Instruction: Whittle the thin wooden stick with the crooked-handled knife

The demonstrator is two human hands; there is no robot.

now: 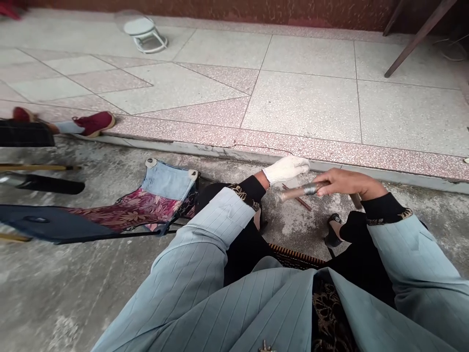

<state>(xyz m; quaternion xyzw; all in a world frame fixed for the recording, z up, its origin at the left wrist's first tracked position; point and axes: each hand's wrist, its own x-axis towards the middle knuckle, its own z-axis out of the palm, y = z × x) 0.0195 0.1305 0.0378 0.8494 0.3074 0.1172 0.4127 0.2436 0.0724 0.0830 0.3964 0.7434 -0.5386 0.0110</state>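
Observation:
My left hand (287, 169), in a white knitted glove, is beside the step's edge with its fingers curled together; whatever they may hold is hidden. Bare, my right hand (344, 181) is closed around a wooden stick handle (293, 194) with silvery wire wound round it. The handle's pale end points left, just below the gloved hand, and another part of it seems to show under my right wrist. On the concrete beneath lies a thin reddish-brown stick (303, 201), partly covered by the handle.
Ahead runs a low tiled step (293, 107). To my left stands a folding chair (124, 208) with a flowered seat. Another person's red shoe (98, 123) rests near the step edge. A small white stool (144, 32) and a wooden leg (417, 41) stand on the tiles.

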